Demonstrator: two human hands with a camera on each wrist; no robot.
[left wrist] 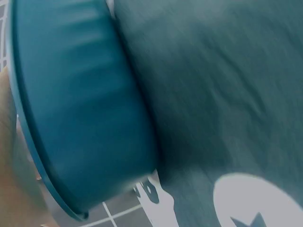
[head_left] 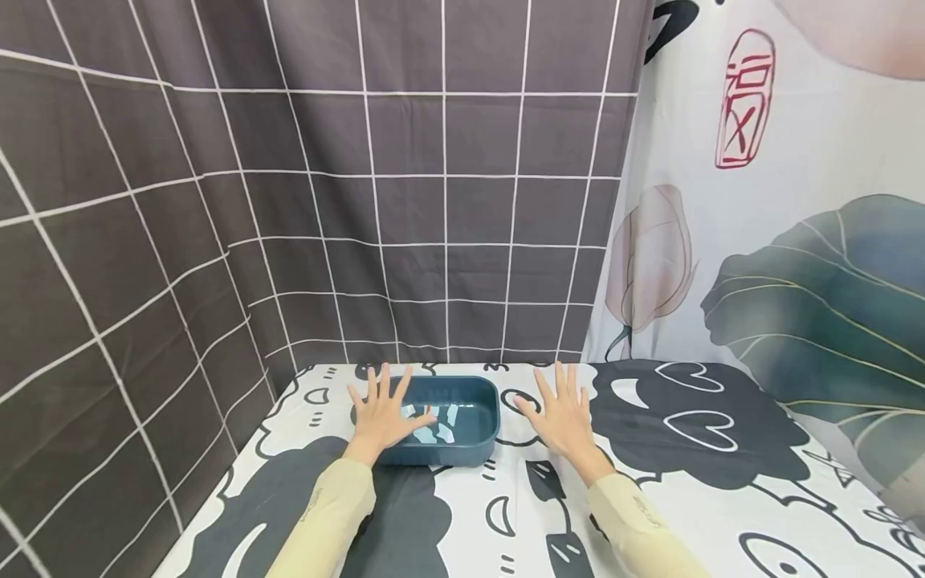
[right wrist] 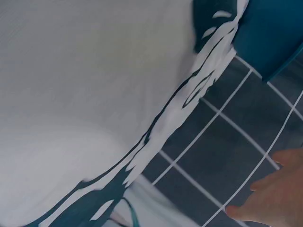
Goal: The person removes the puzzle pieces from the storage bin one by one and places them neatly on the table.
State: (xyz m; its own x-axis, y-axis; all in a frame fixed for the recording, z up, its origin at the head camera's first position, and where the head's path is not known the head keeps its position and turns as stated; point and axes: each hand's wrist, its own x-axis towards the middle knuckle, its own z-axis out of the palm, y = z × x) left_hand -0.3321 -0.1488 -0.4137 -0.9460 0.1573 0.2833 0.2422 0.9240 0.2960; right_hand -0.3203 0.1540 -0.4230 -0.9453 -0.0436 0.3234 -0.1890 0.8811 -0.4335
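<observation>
Teal basin (head_left: 455, 456) likely holds the pale scraps (head_left: 445, 434) together; left hand (head_left: 381, 419) and right hand (head_left: 565, 421) spread wide, gripping nothing.

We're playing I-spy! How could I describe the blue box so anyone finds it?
Find the cartoon-print cloth below the gray grid curtain. Near its far edge, partly hidden by the left hand, sits an open box holding pale scraps. Its plain blue sides stand out against the patterned cloth.

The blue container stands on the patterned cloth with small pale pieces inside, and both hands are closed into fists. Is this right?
No fists: in the head view, the left hand and right hand are spread open. The container, pieces and cloth are as stated.
</observation>
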